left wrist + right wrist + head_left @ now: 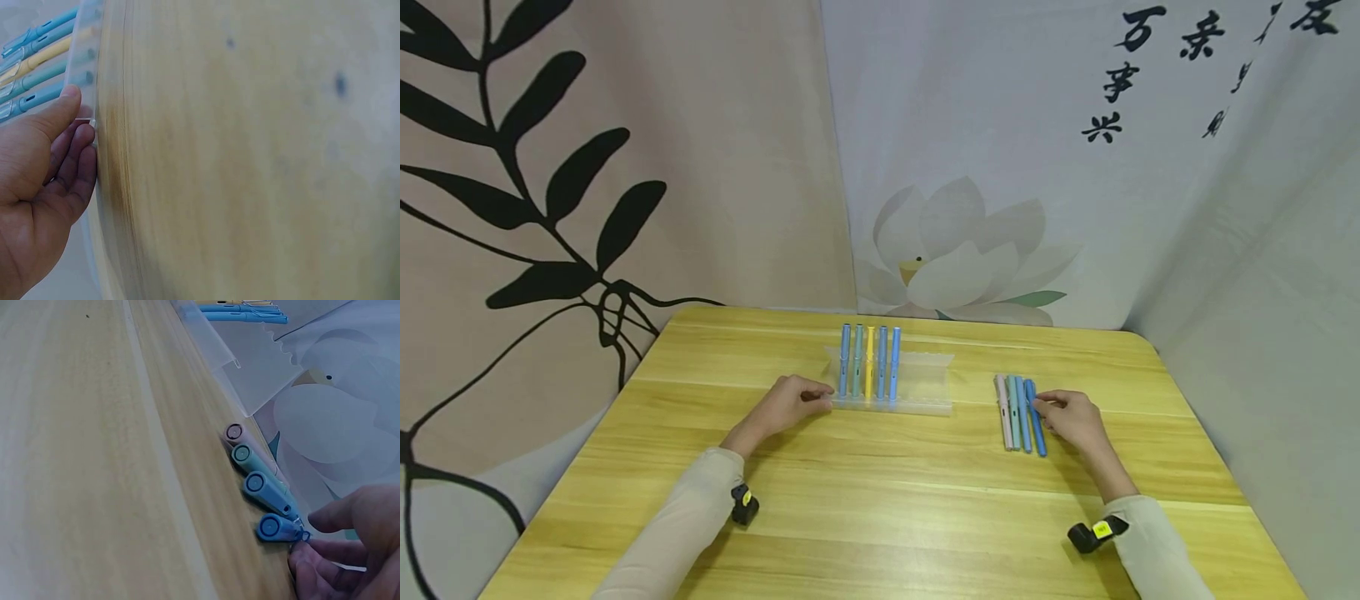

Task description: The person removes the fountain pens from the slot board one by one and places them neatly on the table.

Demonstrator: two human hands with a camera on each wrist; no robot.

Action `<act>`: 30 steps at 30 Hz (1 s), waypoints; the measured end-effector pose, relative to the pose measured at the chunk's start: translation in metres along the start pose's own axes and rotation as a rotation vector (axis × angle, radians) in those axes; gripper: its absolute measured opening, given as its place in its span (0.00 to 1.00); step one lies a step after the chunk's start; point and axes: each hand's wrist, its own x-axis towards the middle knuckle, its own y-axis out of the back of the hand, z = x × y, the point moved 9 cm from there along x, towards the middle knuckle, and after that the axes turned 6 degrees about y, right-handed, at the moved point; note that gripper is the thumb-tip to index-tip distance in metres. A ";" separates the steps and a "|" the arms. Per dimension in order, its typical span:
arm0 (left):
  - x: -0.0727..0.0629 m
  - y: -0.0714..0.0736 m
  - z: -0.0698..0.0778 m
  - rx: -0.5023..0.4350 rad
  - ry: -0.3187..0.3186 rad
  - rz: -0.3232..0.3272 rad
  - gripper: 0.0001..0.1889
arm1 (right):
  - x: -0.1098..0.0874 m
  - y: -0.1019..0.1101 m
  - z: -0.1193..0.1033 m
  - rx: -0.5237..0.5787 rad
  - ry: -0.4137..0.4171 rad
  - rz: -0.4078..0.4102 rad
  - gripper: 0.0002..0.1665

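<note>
A clear plastic pen rack (928,385) stands toward the back of the table, with several pens upright in its left part: blue ones, a green one and a yellow pen (869,362). My left hand (790,406) grips the rack's front left corner, thumb (70,94) on its face and fingers curled behind. To the right, a pink pen (1003,412), a green pen (1014,412) and a lighter blue pen (1024,414) lie side by side. My right hand (1072,421) pinches the darker blue pen (275,527) at the row's right end, near its clip.
The wooden table (880,508) ends at a back edge against a cloth backdrop (737,167) printed with leaves, a lotus and characters. Another cloth panel (1262,275) hangs along the right side. Each wrist wears a small black camera (745,505).
</note>
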 end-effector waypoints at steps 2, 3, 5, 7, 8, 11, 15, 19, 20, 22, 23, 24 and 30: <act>0.000 0.000 0.000 -0.001 0.003 0.000 0.18 | 0.000 0.000 0.000 -0.001 -0.005 0.000 0.25; 0.000 0.000 0.001 0.000 0.002 0.001 0.17 | 0.000 0.000 0.000 -0.003 -0.007 0.001 0.25; 0.000 0.000 0.001 0.002 0.001 0.004 0.17 | 0.000 0.001 0.000 -0.012 -0.005 0.001 0.25; 0.000 0.000 0.001 0.004 0.000 0.005 0.17 | -0.001 0.003 -0.001 -0.022 -0.004 0.004 0.26; 0.001 0.001 0.001 0.005 -0.002 0.005 0.17 | -0.002 0.004 -0.002 -0.026 0.001 0.005 0.26; 0.001 0.001 0.002 0.008 -0.007 0.005 0.17 | -0.004 0.010 -0.008 -0.033 0.025 0.017 0.25; 0.001 0.001 0.001 0.013 -0.005 0.004 0.17 | -0.006 0.019 -0.025 -0.081 0.114 0.050 0.26; 0.001 0.001 0.000 0.014 -0.003 0.004 0.17 | -0.006 0.024 -0.041 -0.112 0.206 0.073 0.28; 0.001 0.001 0.000 0.014 -0.003 0.002 0.17 | -0.006 0.023 -0.045 -0.106 0.222 0.073 0.29; 0.001 0.001 0.000 0.015 -0.006 0.000 0.17 | -0.006 0.022 -0.051 -0.087 0.244 0.068 0.29; 0.001 0.001 0.000 0.014 -0.006 0.000 0.17 | -0.006 0.021 -0.054 -0.076 0.253 0.066 0.28; 0.001 0.001 0.000 0.015 -0.006 -0.001 0.17 | -0.006 0.020 -0.057 -0.072 0.265 0.068 0.27; 0.001 0.000 0.000 0.016 -0.006 -0.003 0.17 | -0.007 0.011 -0.077 -0.063 0.321 0.079 0.26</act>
